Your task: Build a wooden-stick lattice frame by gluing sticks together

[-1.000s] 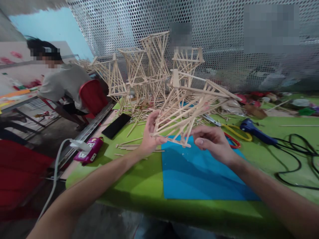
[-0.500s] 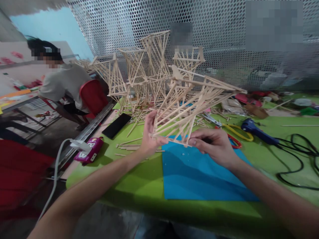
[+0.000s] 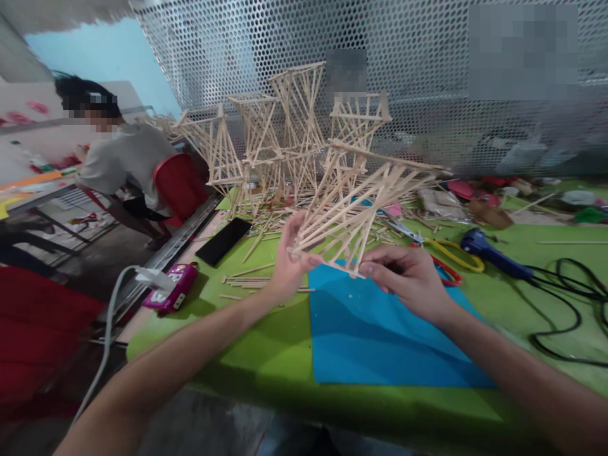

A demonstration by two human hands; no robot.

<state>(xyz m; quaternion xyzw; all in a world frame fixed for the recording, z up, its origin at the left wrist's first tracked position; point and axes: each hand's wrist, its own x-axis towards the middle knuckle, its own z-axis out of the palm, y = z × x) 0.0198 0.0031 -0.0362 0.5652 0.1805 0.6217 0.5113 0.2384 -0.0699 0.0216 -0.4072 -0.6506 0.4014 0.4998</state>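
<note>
Between my hands a frame of thin wooden sticks is held tilted above a blue sheet. My left hand grips its left lower corner, thumb in front and fingers partly hidden behind the sticks. At the lower right corner, my right hand pinches the frame's bottom edge between thumb and fingers. Loose sticks lie on the green table cover beside my left wrist. Behind the held piece stand several similar stick frames, partly overlapping one another.
To the right lie a blue glue gun with a black cord and scissors with red and yellow handles. A black phone and a purple power strip are at left. A person sits beyond on a red chair.
The stick frame has tipped a little, its upper far side now lower. Both hands keep their hold on its lower corners.
</note>
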